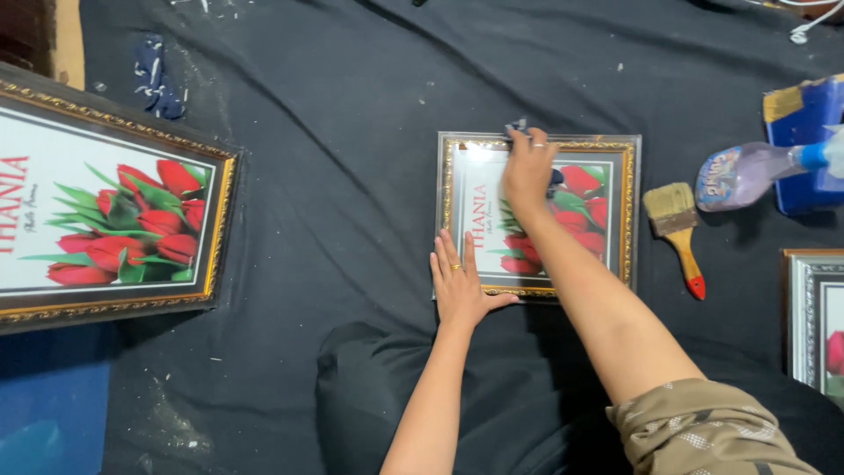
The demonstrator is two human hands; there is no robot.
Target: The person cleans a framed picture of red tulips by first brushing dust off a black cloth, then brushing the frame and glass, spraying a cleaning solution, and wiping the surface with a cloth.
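A small gold-edged picture frame (615, 189) with red tulips lies flat on the black cloth (352, 132) in the middle of the head view. My left hand (459, 283) rests flat with fingers spread on the frame's near left corner. My right hand (527, 169) reaches over the glass toward the far edge and presses a dark rag (517, 128) against it; only bits of the rag show past the fingers.
A larger tulip frame (105, 207) lies at the left. A paintbrush with a red-tipped wooden handle (677, 224) lies right of the small frame. A spray bottle (747, 174) and blue box (804, 123) sit far right, a silver frame (813, 317) below them.
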